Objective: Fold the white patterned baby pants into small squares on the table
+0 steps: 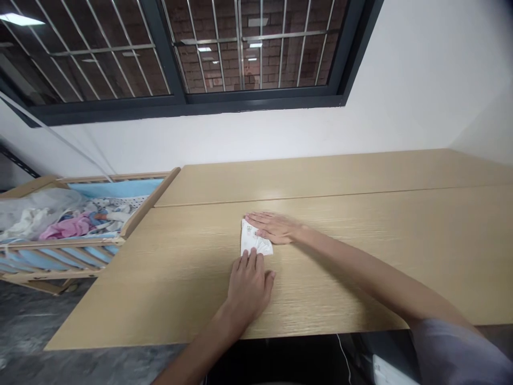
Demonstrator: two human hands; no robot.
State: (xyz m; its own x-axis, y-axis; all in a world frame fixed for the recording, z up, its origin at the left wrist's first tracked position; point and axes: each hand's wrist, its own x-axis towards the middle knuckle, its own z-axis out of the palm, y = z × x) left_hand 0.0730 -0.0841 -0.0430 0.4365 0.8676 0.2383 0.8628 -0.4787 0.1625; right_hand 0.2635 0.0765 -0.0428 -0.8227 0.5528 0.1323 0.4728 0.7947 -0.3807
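Observation:
A small white sheet with faint grey print (pixel 249 238), paper or tissue, lies flat on the wooden table (pixel 360 251). My left hand (pixel 249 286) rests palm down at its lower edge, fingertips touching it, thumb apart. Over the sheet's upper right part lies my right hand (pixel 274 227), flat with its fingers stretched out to the left. That hand hides a corner of the sheet and is slightly blurred. Neither hand is closed around anything.
Left of the table stands a wooden crib (pixel 150 206) with blue lining, holding heaped cloths and a pink cloth (pixel 68 225). A white wall and a barred window (pixel 260 99) lie behind. A thin cable (pixel 343 355) hangs below the front edge.

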